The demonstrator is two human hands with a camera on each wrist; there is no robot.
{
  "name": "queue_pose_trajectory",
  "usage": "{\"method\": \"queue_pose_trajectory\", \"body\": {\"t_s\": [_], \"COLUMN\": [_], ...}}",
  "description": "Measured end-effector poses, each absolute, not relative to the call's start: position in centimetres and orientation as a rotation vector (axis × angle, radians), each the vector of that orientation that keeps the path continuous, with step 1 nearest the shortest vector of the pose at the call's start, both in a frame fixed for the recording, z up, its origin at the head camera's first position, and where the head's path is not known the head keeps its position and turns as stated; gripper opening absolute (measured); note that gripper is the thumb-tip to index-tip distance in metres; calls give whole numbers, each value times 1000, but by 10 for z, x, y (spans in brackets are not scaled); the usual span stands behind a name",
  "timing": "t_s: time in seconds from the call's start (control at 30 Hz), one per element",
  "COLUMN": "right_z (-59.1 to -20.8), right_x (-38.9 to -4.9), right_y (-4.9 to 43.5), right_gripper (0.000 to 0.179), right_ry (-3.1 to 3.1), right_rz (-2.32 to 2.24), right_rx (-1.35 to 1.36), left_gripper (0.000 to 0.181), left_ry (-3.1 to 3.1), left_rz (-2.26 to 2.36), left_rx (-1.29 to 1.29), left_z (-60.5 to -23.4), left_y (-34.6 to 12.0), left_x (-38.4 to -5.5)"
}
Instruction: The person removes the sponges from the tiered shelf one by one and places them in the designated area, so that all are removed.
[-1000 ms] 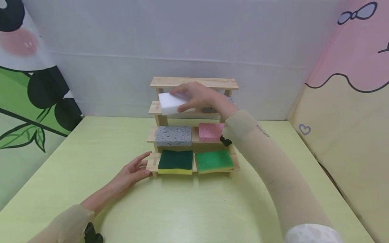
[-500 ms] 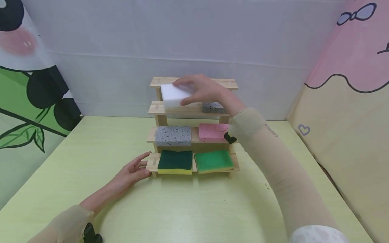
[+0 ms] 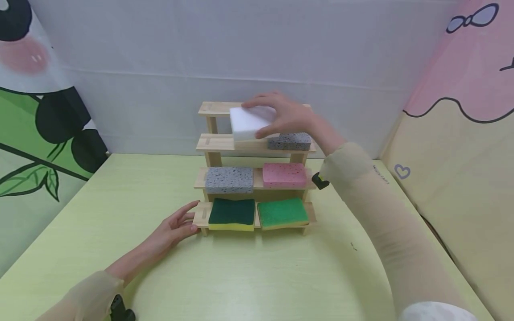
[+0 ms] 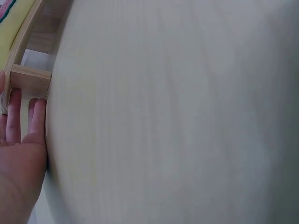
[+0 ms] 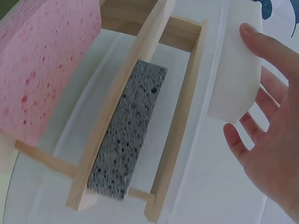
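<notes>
My right hand [image 3: 291,115] grips a white block-shaped sponge [image 3: 248,122] by its right part, thumb in front and fingers behind. It hangs above the third tier of a four-tier wooden rack [image 3: 209,141], overlapping the top tier in the head view. The right wrist view shows the white sponge [image 5: 236,65] beyond the rack's top bar, thumb on its face. My left hand [image 3: 173,228] touches the left end of the lowest tier. In the left wrist view, fairly straight fingers of that hand [image 4: 21,163] reach the rack's wooden leg [image 4: 30,80].
On the lowest tier lie a dark green and yellow sponge [image 3: 231,211] and a bright green one [image 3: 283,212]. Above them sit a grey speckled sponge [image 3: 229,179] and a pink one [image 3: 284,174]. A darker grey sponge [image 3: 290,141] is on the third tier's right.
My right hand has lifted the white sponge from near the third tier's left end and shifted it right, now level with the top tier in view. My left hand stays in place.
</notes>
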State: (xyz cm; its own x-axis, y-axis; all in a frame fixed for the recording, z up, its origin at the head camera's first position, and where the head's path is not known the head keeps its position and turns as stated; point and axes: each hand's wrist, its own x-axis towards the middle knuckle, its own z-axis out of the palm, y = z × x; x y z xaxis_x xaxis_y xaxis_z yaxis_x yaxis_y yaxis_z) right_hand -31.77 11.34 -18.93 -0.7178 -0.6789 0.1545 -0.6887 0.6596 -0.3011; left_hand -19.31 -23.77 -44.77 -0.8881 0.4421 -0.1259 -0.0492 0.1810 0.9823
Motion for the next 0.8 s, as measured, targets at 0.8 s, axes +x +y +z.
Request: {"method": "queue_pose_trajectory", "body": {"t_s": [0.8], "right_z": [-171], "right_x": [-311], "right_y": [203], "right_gripper": [78], "right_ry": [-2885], "right_rz": [486], "right_rx": [911], "left_gripper": [68], "left_ry": [2083], "left_rz": [1748], "left_rx": [357], "left_z": [-447], "left_y": [-237], "left_x": [-193]}}
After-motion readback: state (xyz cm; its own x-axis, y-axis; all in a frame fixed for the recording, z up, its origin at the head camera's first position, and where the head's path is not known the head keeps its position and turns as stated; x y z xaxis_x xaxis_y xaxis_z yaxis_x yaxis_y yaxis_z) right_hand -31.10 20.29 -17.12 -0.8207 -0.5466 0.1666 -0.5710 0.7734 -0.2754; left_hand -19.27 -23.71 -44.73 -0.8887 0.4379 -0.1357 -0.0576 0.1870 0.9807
